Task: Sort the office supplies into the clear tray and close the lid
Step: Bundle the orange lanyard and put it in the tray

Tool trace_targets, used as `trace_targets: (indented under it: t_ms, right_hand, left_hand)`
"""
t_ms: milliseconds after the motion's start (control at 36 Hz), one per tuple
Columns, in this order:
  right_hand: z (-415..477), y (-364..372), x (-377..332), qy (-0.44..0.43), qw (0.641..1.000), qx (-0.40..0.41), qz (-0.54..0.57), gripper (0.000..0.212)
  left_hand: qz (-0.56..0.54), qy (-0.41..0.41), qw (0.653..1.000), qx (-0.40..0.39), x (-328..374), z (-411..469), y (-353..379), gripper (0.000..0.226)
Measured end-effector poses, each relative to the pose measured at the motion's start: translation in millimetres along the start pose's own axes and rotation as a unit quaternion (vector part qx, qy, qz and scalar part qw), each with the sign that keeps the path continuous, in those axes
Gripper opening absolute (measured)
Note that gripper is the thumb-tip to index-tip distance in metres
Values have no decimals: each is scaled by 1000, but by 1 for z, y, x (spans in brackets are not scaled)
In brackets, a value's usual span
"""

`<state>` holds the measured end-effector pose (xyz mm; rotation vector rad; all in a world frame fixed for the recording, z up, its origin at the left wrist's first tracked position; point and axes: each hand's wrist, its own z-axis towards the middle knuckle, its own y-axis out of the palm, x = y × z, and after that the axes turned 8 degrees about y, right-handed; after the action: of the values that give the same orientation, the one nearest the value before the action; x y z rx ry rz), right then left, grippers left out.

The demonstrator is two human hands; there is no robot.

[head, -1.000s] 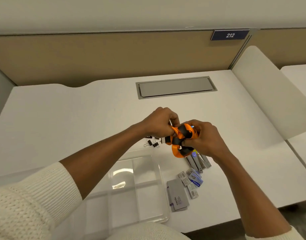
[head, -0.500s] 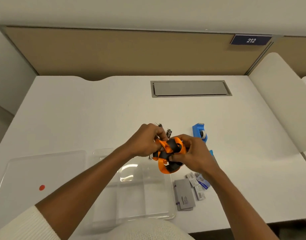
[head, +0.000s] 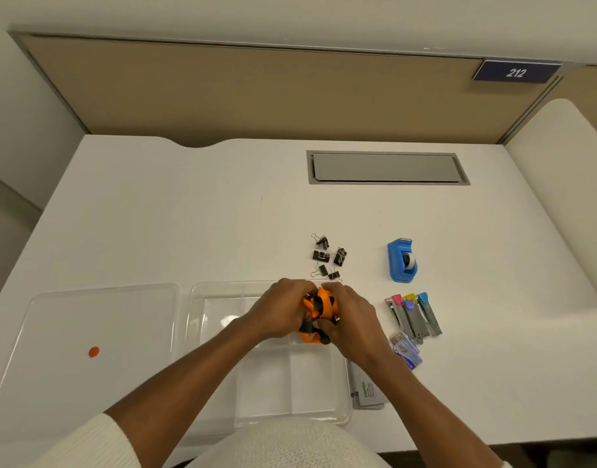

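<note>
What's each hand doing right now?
Left hand: closed on the bundle of orange-and-black-handled scissors.
Right hand: closed on the same bundle.

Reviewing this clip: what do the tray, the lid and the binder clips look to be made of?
Tray: clear glossy plastic, apparently; the desk shows through and it catches glare.
Lid: likely the same clear plastic, flat, with a red dot sticker.
Binder clips: black bodies with thin shiny wire handles, probably metal; too small to confirm.
</note>
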<state>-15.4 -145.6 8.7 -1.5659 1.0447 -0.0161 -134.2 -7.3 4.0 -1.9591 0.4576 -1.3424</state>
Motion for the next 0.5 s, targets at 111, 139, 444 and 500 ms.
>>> trace_targets:
  t_ms: [111, 139, 444, 500]
  right_hand:
    - [-11, -4, 2, -9, 999, 32, 4, 56]
    - [-13, -4, 3, -2, 999, 37, 14, 53]
    - [-16, 18, 15, -83, 989, 7, -120, 29]
    - [-11, 22, 14, -95, 983, -2, -158, 25]
  left_hand:
    - [74, 43, 995, 44, 3, -7, 2, 41]
    - [75, 45, 994, 67, 3, -9, 2, 42]
    - [84, 40, 995, 46, -6, -24, 15, 42]
    - [117, 62, 991, 24, -6, -21, 20, 43]
